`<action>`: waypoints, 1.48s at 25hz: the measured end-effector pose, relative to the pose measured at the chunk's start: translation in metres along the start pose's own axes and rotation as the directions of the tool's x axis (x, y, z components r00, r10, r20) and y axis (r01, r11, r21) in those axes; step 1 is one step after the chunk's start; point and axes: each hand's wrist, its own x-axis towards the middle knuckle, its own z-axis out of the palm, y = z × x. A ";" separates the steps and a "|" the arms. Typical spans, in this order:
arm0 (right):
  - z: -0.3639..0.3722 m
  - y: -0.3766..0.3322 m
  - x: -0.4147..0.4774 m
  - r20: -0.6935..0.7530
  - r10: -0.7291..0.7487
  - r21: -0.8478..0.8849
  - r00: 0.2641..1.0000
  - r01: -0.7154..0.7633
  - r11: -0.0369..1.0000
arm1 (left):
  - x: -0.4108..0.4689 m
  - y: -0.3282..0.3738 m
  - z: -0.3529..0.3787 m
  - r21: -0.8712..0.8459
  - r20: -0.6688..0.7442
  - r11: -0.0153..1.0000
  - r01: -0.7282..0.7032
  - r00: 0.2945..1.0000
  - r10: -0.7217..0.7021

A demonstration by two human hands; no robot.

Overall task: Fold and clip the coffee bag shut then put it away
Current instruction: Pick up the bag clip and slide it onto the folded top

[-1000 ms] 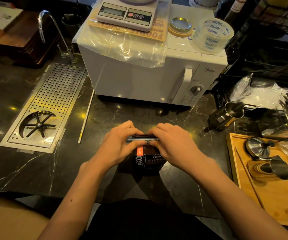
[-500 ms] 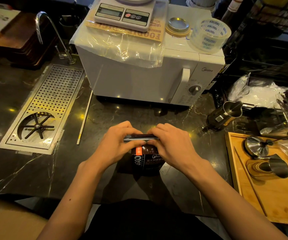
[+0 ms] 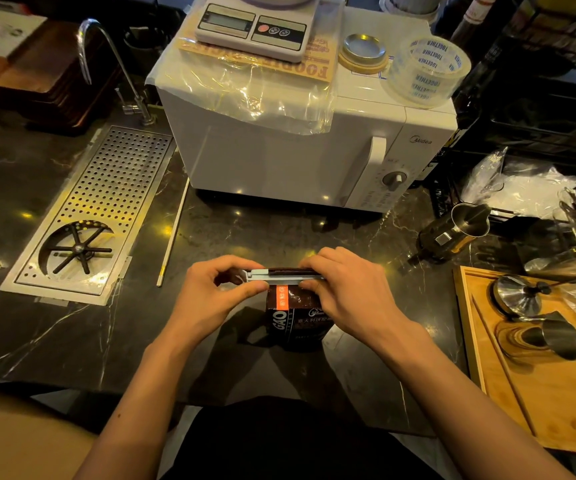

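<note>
Dark counter [image 3: 72, 341], microwave [image 3: 279, 157] at the back. Bag [image 3: 295, 318] stands right in front of me, btwn my hands. Clip [image 3: 279, 276] lies across its folded top, long way left to right. Left hand [image 3: 210, 299] pinches one end, right hand [image 3: 352, 296] pinches the other. Both equally near. Next, I think: press it shut.

dim, warm light; glare spots on the dark counter [image 3: 72, 341]; wide-angle bending at edges.
</note>
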 end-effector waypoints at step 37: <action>0.001 0.026 -0.012 -0.042 0.126 0.420 0.991 -0.097 0.902 | 0.023 0.028 0.014 0.237 0.180 0.943 -0.235 0.964 0.195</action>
